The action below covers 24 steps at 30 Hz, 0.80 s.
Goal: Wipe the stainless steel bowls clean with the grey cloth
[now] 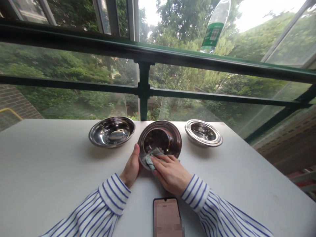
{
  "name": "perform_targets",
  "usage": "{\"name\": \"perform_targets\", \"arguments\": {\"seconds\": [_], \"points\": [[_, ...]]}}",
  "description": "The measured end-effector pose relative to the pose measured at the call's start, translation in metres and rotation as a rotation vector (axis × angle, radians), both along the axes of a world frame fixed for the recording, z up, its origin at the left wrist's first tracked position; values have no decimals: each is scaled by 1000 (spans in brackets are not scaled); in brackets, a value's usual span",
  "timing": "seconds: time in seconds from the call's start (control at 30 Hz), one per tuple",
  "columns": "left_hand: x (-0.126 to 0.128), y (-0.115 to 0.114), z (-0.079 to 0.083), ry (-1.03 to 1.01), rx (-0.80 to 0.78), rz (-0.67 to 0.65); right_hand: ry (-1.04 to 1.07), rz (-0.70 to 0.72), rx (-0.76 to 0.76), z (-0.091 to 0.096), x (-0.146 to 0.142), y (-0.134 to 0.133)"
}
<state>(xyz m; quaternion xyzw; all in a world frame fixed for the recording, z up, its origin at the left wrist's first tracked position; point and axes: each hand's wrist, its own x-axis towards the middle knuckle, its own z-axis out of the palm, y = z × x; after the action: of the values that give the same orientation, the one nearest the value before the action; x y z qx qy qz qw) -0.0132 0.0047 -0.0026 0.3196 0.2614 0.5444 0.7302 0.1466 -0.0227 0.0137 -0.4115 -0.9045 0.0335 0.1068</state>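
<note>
A shiny metal bowl (175,136) is tilted toward me in the middle of the table. My left hand (132,166) grips its left rim, thumb up along the outside and the other fingers hidden behind it. In my right hand (170,172) is a crumpled pale green patterned cloth (151,160), pressed against the lower inner wall of the bowl. A wider metal bowl (112,131) rests to the left, and a smaller wide-rimmed metal bowl (203,133) to the right; neither is touched.
A phone (166,217) lies on the white table (61,171) just below my hands, its screen blurred. Behind the table's far edge runs a dark green railing (172,59). A clear plastic bottle with a green label (213,33) stands on it, before windows and trees.
</note>
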Motion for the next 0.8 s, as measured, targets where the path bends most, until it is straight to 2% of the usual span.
{"name": "perform_targets", "arguments": {"seconds": [0.13,0.33,0.57,0.8], "points": [[-1,0,-2,4,-32,-15,22,73,-10,-2,-10,-1],[0,2,-3,30,-8,45,-79,-6,-24,2,16,2],[-1,2,-1,14,-50,30,40,43,10,-5,-8,1],[1,0,2,2,-55,50,-8,-14,-14,1,11,2]]}}
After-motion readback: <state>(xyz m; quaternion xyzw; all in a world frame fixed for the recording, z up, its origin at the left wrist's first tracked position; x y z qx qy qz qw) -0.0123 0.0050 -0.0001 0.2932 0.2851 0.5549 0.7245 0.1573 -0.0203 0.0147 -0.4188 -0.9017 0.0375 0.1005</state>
